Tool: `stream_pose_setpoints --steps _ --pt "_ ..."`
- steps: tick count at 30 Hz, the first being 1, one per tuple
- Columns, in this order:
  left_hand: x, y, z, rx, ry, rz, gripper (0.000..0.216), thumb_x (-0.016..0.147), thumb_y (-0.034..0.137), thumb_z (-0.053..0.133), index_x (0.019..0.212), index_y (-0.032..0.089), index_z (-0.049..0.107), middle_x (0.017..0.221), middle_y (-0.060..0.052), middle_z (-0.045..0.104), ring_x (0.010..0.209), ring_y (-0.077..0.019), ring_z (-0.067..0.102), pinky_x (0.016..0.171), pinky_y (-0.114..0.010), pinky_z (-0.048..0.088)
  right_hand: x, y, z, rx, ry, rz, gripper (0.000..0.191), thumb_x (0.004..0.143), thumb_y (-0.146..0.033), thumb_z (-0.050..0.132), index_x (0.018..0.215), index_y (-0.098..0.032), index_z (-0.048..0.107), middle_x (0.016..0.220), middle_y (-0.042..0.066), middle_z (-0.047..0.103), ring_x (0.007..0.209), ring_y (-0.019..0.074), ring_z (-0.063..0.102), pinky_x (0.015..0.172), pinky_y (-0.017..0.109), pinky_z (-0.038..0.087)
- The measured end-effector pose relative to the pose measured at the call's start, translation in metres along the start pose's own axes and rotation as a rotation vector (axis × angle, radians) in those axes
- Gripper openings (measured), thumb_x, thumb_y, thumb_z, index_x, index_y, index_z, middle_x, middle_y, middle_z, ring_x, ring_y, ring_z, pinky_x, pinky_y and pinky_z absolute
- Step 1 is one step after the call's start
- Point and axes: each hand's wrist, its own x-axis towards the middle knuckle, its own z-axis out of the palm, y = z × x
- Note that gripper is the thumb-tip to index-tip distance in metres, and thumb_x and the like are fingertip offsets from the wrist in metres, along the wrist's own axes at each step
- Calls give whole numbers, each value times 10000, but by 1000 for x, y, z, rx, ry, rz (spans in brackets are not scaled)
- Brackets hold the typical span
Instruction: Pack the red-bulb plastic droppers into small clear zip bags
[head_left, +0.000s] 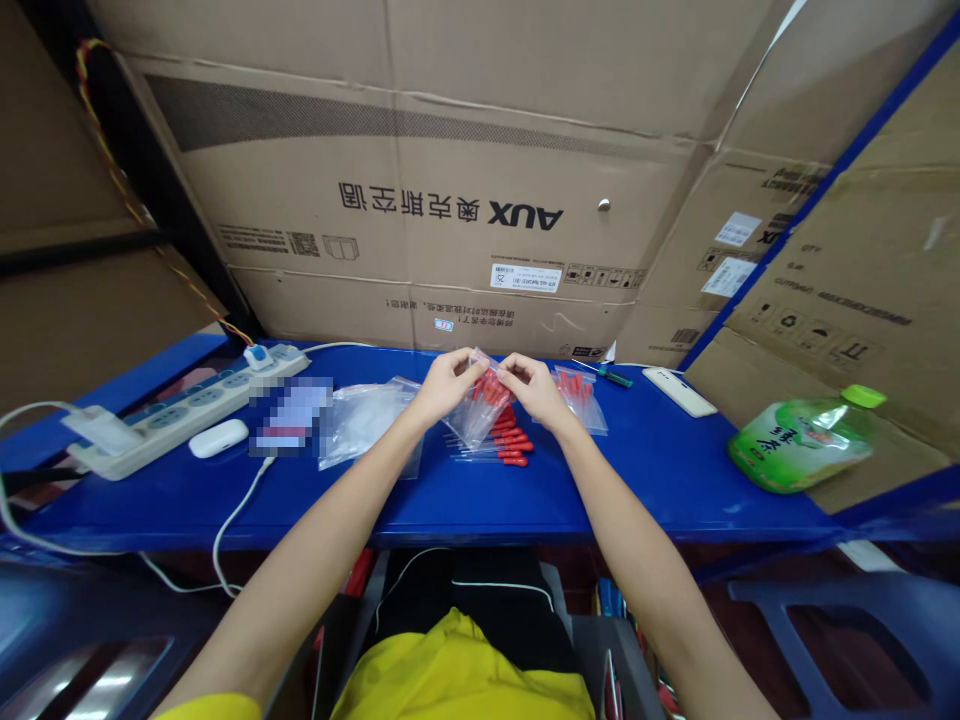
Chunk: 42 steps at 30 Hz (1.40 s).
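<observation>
At the middle of the blue table (660, 480), both hands meet just above the surface. The left hand (444, 382) and the right hand (529, 385) each pinch the top edge of a clear plastic bag (480, 405), with their fingers closed on it from either side. The bag hangs tilted between them, its lower end reaching down to the table, and red pieces show through it. Just below the bag, on the near side, loose red-capped pieces (511, 446) lie in a small row on the table. What they are exactly is too small to tell. Just right of the right hand lies a second bag of red pieces (579, 395), and beyond it a green-handled screwdriver (613, 376) and a white handset (681, 391). Near the far right edge a green bottle (802, 440) lies on its side. Left of the left hand is a heap of empty clear bags (367, 420), then a blurred flat item (291, 415), a white earbud case (218, 438) and a power strip (187, 405). A white cable (240, 510) hangs over the near edge. Large cardboard boxes (420, 200) stand along the far side of the table. A yellow garment (457, 670) shows at the near bottom edge, below the forearms.
</observation>
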Motion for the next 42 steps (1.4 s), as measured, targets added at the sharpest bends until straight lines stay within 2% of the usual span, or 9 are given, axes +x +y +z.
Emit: stream_pose_setpoints --steps 6,11,19,29,35,42 --pt "-1 2 1 -10 -28 -17 404 868 568 737 821 174 663 639 20 594 531 -117 494 512 -242 411 0 0 1 27 -17 27 378 857 -568 716 788 -214 603 721 -20 594 686 152 532 681 282 441" --pt "-2 6 1 -49 -100 -76 416 860 582 743 802 179 661 624 14 582 489 -114 476 457 -248 378 0 -1 1 53 -22 48 364 847 -556 725 793 -208 632 706 -23 585 652 137 501 648 275 417" --pt "-5 10 -3 -17 -279 -132 425 884 575 733 757 175 669 567 18 556 469 -107 443 460 -246 344 -1 -10 -12 19 -202 116 432 790 -603 772 758 -185 666 686 -21 578 630 120 457 609 264 362" --pt "-5 3 -2 -12 -282 -165 401 884 545 729 803 154 693 607 10 587 499 -103 461 491 -241 352 -3 -8 -18 -63 -327 143 525 861 -693 678 766 -180 623 672 -34 514 618 111 393 588 262 323" --pt "-5 9 -3 -4 -210 -197 372 895 517 700 822 153 667 620 22 542 514 -98 455 476 -224 352 -3 -6 -15 -30 -269 114 495 876 -677 690 838 -190 610 703 -35 535 628 117 445 597 260 348" --pt "-4 11 -5 -6 -116 -197 286 876 439 680 844 156 658 681 8 564 540 -103 478 471 -215 370 -4 -3 -12 -6 -266 97 488 893 -679 686 815 -216 552 673 -52 511 610 124 466 592 259 376"
